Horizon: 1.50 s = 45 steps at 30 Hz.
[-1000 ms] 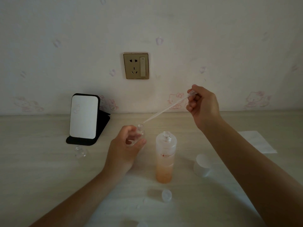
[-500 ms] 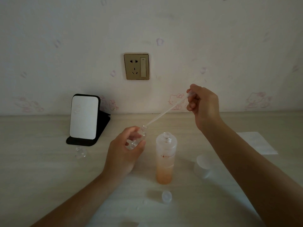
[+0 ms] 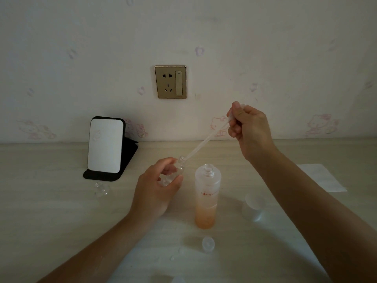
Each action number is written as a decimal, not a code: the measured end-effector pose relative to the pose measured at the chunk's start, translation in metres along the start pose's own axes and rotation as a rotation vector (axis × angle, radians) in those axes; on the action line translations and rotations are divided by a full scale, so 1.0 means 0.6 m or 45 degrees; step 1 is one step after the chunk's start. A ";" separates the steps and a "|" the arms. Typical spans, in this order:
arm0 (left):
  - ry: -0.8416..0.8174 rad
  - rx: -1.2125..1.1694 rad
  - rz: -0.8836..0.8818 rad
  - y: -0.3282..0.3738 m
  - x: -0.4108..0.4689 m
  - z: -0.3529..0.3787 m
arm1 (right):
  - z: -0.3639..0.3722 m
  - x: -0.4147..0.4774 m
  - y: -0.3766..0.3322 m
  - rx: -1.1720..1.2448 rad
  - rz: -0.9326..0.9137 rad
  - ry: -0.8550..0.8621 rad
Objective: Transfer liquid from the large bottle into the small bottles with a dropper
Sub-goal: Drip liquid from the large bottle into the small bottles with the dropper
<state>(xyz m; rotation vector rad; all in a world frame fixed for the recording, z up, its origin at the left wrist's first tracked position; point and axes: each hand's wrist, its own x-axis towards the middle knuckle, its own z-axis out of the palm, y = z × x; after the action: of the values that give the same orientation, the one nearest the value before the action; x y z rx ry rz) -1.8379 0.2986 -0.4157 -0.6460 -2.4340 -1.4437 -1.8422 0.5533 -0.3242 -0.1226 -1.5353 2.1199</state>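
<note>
Filling is underway: my left hand [image 3: 156,193] is gripping one small bottle [image 3: 177,170], right hand [image 3: 252,129] pinching the dropper [image 3: 204,142]; second bottle [image 3: 101,188] is waiting.

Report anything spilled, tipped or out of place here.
Nothing stands out. The tall frosted bottle of orange liquid stands upright, uncapped, a frosted white cap beside it. The left hand tilts the small clear bottle toward the clear plastic dropper.

Frosted large bottle [image 3: 207,193], clear plastic dropper [image 3: 201,145], matt wood-grain table [image 3: 51,211].
</note>
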 end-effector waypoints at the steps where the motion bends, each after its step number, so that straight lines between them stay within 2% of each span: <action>1: -0.001 0.005 0.000 -0.001 0.000 0.000 | 0.000 -0.001 0.000 0.000 -0.010 0.008; 6: -0.007 -0.010 -0.005 -0.011 -0.001 0.004 | -0.007 -0.001 -0.002 0.022 0.043 0.111; 10: -0.002 -0.035 -0.112 -0.015 0.001 0.005 | -0.011 0.001 -0.002 0.047 0.090 0.191; 18: -0.103 -0.046 -0.213 -0.016 0.005 0.008 | -0.012 0.000 -0.002 0.064 0.112 0.223; 20: -0.009 -0.143 -0.154 -0.007 0.000 0.004 | -0.013 0.001 -0.003 0.075 0.113 0.224; 23: 0.288 -0.285 0.089 0.008 -0.007 -0.012 | -0.014 0.002 -0.004 0.081 0.115 0.230; 25: 0.337 -0.351 0.202 0.021 -0.005 -0.025 | -0.015 0.003 -0.004 0.087 0.110 0.227; 28: 0.084 -0.426 0.273 0.043 -0.013 -0.034 | -0.016 0.003 -0.004 0.092 0.112 0.214; 32: -0.355 -0.549 0.190 0.068 -0.033 -0.030 | -0.016 0.003 -0.005 0.100 0.124 0.219; 35: -0.581 -0.431 0.128 0.078 -0.040 -0.024 | -0.015 0.004 -0.006 0.104 0.127 0.223; 41: -0.599 -0.426 0.085 0.084 -0.053 -0.011 | -0.010 0.003 -0.003 0.125 0.146 0.206; 45: -0.527 -0.497 0.047 0.088 -0.049 -0.020 | -0.015 0.005 -0.006 0.183 0.164 0.204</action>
<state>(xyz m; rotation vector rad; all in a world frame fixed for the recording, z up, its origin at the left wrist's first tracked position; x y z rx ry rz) -1.7869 0.3029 -0.3814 -1.1700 -2.4139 -1.9557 -1.8402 0.5634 -0.3234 -0.3396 -1.3101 2.2527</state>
